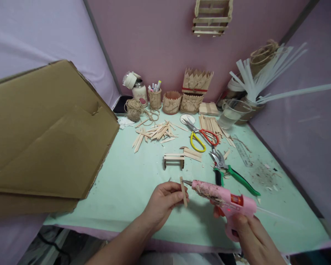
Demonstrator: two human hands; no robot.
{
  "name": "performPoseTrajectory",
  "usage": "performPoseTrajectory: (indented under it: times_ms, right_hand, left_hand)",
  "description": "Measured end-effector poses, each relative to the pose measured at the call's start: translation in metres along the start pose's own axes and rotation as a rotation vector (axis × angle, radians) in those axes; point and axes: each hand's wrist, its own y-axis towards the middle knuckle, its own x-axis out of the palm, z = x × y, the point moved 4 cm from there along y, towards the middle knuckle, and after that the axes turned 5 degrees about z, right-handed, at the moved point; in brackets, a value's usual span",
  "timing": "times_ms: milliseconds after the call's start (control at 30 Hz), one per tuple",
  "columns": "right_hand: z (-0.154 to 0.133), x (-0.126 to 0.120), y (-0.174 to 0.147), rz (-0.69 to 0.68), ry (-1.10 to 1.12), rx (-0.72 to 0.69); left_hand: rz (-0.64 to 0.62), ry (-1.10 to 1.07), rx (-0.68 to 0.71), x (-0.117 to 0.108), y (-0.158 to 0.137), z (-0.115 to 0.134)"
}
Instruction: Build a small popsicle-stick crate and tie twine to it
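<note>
- in the head view, the left hand has its thumb and fingers pinched together on a small flat stick, near the front of the table.
- the right hand has its fingers wrapped around the handle of a pink glue gun; its tip is at the stick's top end, but i cannot tell if they touch.
- the step looks like putting glue on the stick.
- the next move seems to call for a still stick and a soft, slow squeeze.
- a little wooden frame stands just past the left hand, so go easy there.
- there is open room on the left, up to the big cardboard.
- the right is tighter: green-handled cutters lie just behind the gun and could get bumped.
</note>
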Motion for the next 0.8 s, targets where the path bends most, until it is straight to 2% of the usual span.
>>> performPoseTrajectory:
  times_ms: [367, 533, 633, 800]
  right_hand:
    - [0.013, 0.000, 0.001, 0.014, -0.012, 0.041]
    - [0.020, 0.003, 0.006, -0.029, 0.064, 0.050]
    - [0.016, 0.001, 0.004, -0.017, 0.105, 0.078]
    - [0.020, -0.008, -0.011, 0.015, 0.050, 0.081]
  left_hand:
    - [0.015, 0.019, 0.002, -0.001, 0.001, 0.000]
    - [0.010, 0.026, 0.008, 0.000, 0.001, 0.001]
    - [0.035, -0.024, 0.018, -0.002, 0.003, 0.002]
    - [0.096, -0.173, 0.088, -0.009, 0.007, 0.007]
